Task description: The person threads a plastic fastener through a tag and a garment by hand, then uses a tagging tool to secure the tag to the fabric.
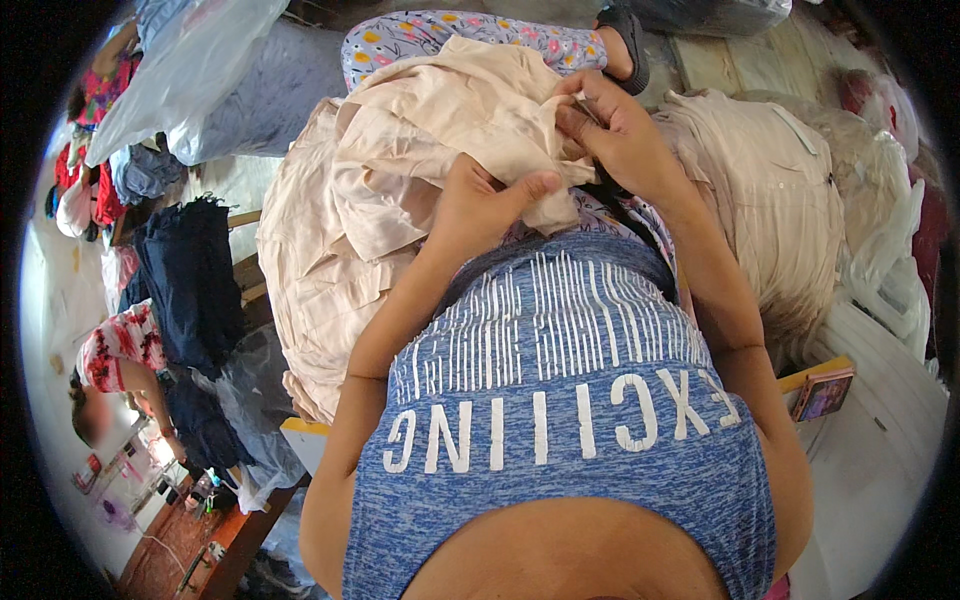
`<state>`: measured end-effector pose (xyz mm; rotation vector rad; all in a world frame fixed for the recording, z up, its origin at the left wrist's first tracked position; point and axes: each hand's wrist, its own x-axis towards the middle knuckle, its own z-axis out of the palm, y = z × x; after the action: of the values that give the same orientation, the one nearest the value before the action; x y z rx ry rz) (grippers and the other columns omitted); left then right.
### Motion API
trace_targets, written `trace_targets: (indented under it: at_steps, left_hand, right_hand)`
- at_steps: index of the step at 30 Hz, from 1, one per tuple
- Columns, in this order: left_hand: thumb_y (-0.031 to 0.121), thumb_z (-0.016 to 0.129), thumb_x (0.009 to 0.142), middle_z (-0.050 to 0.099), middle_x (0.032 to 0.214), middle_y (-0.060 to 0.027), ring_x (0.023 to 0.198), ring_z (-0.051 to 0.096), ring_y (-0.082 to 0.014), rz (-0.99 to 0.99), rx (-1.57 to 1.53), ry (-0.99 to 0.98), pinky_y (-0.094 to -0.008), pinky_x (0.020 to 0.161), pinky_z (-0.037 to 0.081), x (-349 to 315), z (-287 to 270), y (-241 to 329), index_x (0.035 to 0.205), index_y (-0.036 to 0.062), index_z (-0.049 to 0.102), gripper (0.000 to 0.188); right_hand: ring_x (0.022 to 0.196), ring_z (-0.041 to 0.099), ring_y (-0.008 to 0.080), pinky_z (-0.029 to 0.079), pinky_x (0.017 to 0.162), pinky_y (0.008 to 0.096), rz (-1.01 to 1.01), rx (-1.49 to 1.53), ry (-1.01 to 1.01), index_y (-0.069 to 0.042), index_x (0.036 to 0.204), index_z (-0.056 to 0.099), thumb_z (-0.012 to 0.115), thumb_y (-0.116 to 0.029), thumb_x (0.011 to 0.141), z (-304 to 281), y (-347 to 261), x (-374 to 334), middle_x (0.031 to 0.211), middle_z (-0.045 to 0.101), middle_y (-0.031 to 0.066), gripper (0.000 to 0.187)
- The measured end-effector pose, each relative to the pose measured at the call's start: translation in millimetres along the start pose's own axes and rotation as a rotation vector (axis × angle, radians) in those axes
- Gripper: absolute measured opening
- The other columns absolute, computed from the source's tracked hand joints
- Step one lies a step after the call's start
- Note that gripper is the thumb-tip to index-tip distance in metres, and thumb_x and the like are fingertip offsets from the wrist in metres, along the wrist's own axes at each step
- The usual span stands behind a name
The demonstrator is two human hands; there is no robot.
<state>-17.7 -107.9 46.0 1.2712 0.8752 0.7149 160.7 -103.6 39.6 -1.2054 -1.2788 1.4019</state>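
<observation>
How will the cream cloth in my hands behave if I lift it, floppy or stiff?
The cream cloth should be floppy, judging by its soft folds near your left hand and right hand. It's probably light, since it looks thin. Lifting may tug the bundle of similar cloth, as their folds seem to touch.

Bare left arm (405, 305): bent at the elbow, forearm slanting forward and inward.
Left wrist (447, 247): in front of the belly.
Left hand (487, 208): gripping, nearer the body than the other.
Left thumb (535, 187): stretched toward the right; fingers curled, mostly hidden.
Bare right arm (725, 275): elbow bent, forearm angled forward and leftward.
Right hand (618, 140): farther forward, just beside the left, apart from it.
Right thumb (582, 128): pinching with the arched index finger (592, 87).
</observation>
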Motion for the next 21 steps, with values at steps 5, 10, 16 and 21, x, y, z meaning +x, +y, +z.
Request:
trace_targets:
  at_steps: [5, 10, 16, 21]
  left_hand:
    - [0.005, 0.058, 0.079, 0.062, 0.085, -0.0073, 0.07, 0.058, -0.0104, 0.118, -0.126, 0.107, -0.0231, 0.061, 0.048, 2.6, 6.3, 2.1, 0.095, -0.0043, 0.059, 0.018]
    - [0.003, 0.058, 0.079, 0.063, 0.08, -0.0078, 0.067, 0.06, -0.0112, 0.161, -0.079, 0.11, -0.0227, 0.055, 0.048, 0.8, 10.3, 3.4, 0.095, -0.0037, 0.059, 0.017]
    - [0.004, 0.058, 0.078, 0.064, 0.073, -0.0077, 0.063, 0.061, -0.0114, 0.229, 0.097, 0.144, -0.022, 0.051, 0.047, 0.5, 12.7, 5.3, 0.091, -0.0028, 0.06, 0.015]
    - [0.001, 0.059, 0.078, 0.061, 0.094, -0.0079, 0.085, 0.056, -0.0104, 0.189, 0.227, 0.106, -0.0218, 0.074, 0.045, -2.2, 6.9, -0.3, 0.101, -0.0039, 0.057, 0.023]
  right_hand:
    - [0.073, 0.052, 0.0112, 0.039, 0.064, 0.0231, 0.077, 0.166, 0.041, -0.004, 0.108, 0.031, 0.046, -0.017, 0.087, 8.1, -27.8, -26.1, 0.074, 0.055, 0.0074, 0.028]
    - [0.075, 0.056, 0.0161, 0.041, 0.064, 0.0255, -0.074, -0.167, 0.024, -0.002, 0.103, 0.03, 0.042, -0.013, 0.088, 20.3, -24.3, -42.8, 0.072, 0.056, 0.0122, 0.022]
    - [0.064, 0.057, 0.0199, 0.046, 0.053, 0.029, -0.089, -0.195, 0.079, -0.003, 0.1, 0.03, 0.04, -0.01, 0.087, 26.0, -29.8, -40.5, 0.073, 0.057, 0.0138, 0.018]
    - [0.061, 0.057, 0.0194, 0.046, 0.051, 0.0285, -0.087, -0.175, 0.084, -0.003, 0.099, 0.031, 0.04, -0.008, 0.087, 27.2, -30.0, -39.6, 0.071, 0.056, 0.0135, 0.015]
